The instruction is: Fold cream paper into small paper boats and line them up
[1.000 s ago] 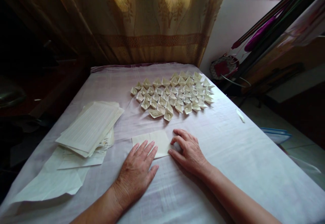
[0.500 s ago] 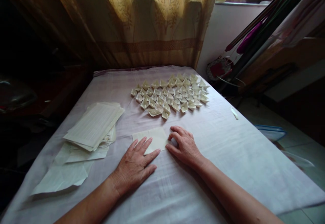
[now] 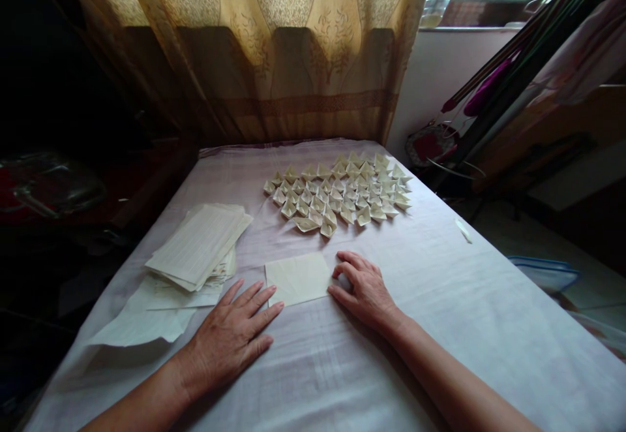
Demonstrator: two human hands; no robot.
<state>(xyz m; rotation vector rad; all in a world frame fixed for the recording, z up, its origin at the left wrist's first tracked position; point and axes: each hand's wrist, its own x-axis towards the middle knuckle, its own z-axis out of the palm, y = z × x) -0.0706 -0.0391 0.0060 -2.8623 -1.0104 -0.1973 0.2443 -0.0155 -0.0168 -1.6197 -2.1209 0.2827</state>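
A folded cream sheet of paper (image 3: 298, 278) lies flat on the cloth between my hands. My left hand (image 3: 233, 327) is open, palm down, with its fingers spread; the fingertips reach the sheet's left edge. My right hand (image 3: 360, 287) rests at the sheet's right edge with its fingers bent. A gap shows between its thumb and index finger, and the thumb tip touches the paper's edge. Beyond the sheet stand many small folded paper boats (image 3: 337, 194) in close rows. To the left is a stack of loose paper sheets (image 3: 198, 246), some of them askew.
A pale cloth (image 3: 415, 354) covers the table. A small white scrap (image 3: 463, 231) lies near the right edge. Behind the table hangs a gold curtain (image 3: 293, 66). On the floor to the right is a blue-rimmed clear plastic item (image 3: 545, 275).
My left hand has slid left off the middle of the sheet to its left edge, baring more paper. The right hand stays at the right edge. The view has tilted up slightly.
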